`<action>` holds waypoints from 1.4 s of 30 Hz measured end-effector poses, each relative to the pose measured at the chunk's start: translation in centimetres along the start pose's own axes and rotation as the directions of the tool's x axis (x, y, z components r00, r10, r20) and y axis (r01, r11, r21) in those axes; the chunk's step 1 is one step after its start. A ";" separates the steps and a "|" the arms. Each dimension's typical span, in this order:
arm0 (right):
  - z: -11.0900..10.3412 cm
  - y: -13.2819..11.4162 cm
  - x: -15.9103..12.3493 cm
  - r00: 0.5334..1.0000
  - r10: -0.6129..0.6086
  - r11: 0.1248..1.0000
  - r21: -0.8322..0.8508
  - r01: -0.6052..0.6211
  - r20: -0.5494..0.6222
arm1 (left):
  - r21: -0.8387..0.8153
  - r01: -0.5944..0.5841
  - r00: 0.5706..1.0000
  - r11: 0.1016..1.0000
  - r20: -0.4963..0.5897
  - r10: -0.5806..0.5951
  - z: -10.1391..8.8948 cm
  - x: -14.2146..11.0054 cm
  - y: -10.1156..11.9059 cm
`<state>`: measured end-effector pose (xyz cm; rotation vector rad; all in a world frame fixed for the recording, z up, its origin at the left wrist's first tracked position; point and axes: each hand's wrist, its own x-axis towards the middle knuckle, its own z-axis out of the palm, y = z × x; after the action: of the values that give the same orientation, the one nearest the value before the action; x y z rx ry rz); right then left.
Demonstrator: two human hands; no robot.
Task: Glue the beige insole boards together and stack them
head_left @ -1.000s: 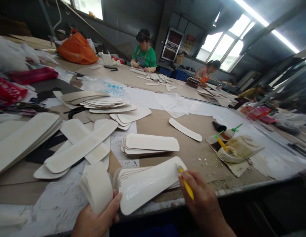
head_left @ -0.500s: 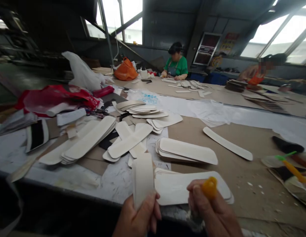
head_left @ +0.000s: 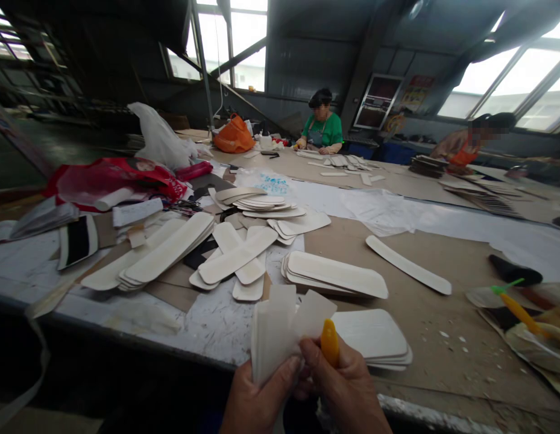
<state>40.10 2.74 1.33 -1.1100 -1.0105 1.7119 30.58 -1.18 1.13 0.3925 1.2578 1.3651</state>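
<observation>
My left hand [head_left: 266, 392] is closed around a small bundle of white strips [head_left: 273, 331], held upright at the table's front edge. Close against it, my right hand [head_left: 338, 383] grips a tool with a yellow handle [head_left: 329, 343]; its working end is hidden by the fingers. One white piece [head_left: 314, 313] fans out to the right of the bundle, near the right thumb and fingertips. Behind the right hand lies a stack of white rounded pieces [head_left: 370, 331]. Another stack of long white pieces [head_left: 336, 274] rests just beyond the bundle.
Crossed white strips [head_left: 237, 256] and more stacks [head_left: 166, 253] cover the left side. A red plastic bag [head_left: 112, 181] lies further left. One single strip [head_left: 408, 265] and a yellow-handled item [head_left: 519, 310] are at right. Two people [head_left: 322, 123] work across the table.
My right hand has moved left to meet my left hand. The yellow handle now points upward, and a white piece now fans out from the bundle.
</observation>
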 end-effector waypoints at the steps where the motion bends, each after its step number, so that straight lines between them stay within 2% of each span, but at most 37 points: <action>1: -0.1 -0.1 -0.1 0.999 -0.022 1.000 -0.022 0.021 -0.026 | -0.005 0.007 1.000 1.000 -0.021 -0.007 0.0 0.0 -0.2; 4: -0.8 -0.6 -0.2 0.992 -0.057 0.996 -0.074 0.049 -0.114 | 0.010 0.056 0.996 0.998 -0.070 -0.055 -0.1 -0.3 -1.1; 7: -2.6 -1.8 -0.2 0.974 -0.060 0.997 -0.050 0.050 -0.219 | 0.042 0.117 0.987 0.992 -0.116 -0.111 -0.9 -0.4 -1.8; 10: -5.2 -3.7 0.2 0.973 -0.010 0.998 -0.064 -0.004 -0.230 | 0.088 0.057 0.979 0.994 -0.200 -0.038 -2.2 0.2 -1.9; 13: -7.0 -5.6 1.1 0.984 0.166 0.943 -0.283 -0.175 -0.058 | 0.170 0.000 0.961 0.986 -0.271 0.047 -3.1 1.5 -1.5; 15: -7.2 -6.3 2.2 0.955 0.273 0.860 -0.474 -0.188 0.115 | 0.228 0.046 0.962 0.972 -0.274 0.019 -3.2 2.3 -1.2; 17: -6.9 -6.7 3.6 0.888 0.360 0.787 -0.605 -0.124 0.285 | 0.297 0.078 0.974 0.952 -0.228 -0.009 -2.9 2.9 -0.9; 19: -6.4 -6.8 5.2 0.805 0.444 0.719 -0.693 -0.057 0.393 | 0.349 0.080 0.984 0.934 -0.180 -0.017 -2.5 3.3 -0.6; 21: -5.9 -6.9 6.7 0.735 0.522 0.644 -0.765 -0.007 0.433 | 0.362 0.083 0.987 0.929 -0.156 -0.028 -2.1 3.3 -0.4; 23: -5.5 -6.9 8.0 0.705 0.567 0.581 -0.813 0.023 0.426 | 0.353 0.088 0.986 0.932 -0.163 -0.032 -1.9 3.3 -0.2; 26: -4.8 -6.8 9.3 0.703 0.597 0.510 -0.859 0.041 0.388 | 0.343 0.108 0.981 0.933 -0.188 -0.045 -1.8 3.3 0.0; 33: -2.9 -6.9 10.2 0.764 0.569 0.287 -0.944 0.162 0.304 | 0.375 0.167 0.977 0.912 -0.188 -0.101 -2.2 3.7 -0.2; 36: -2.5 -6.9 10.2 0.775 0.548 0.264 -0.944 0.196 0.314 | 0.409 0.147 0.982 0.901 -0.170 -0.084 -2.2 3.9 0.2; 39: -2.5 -6.7 10.2 0.780 0.541 0.260 -0.944 0.202 0.315 | 0.458 0.107 0.981 0.882 -0.192 -0.020 -2.0 4.3 0.7; 42: -2.4 -6.4 10.2 0.808 0.507 0.220 -0.951 0.216 0.300 | 0.523 0.071 0.973 0.849 -0.225 0.057 -1.7 4.9 0.8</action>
<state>41.13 14.66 3.81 -1.4666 -2.7671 1.4609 27.46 2.55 -0.93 0.6183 1.8389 1.0585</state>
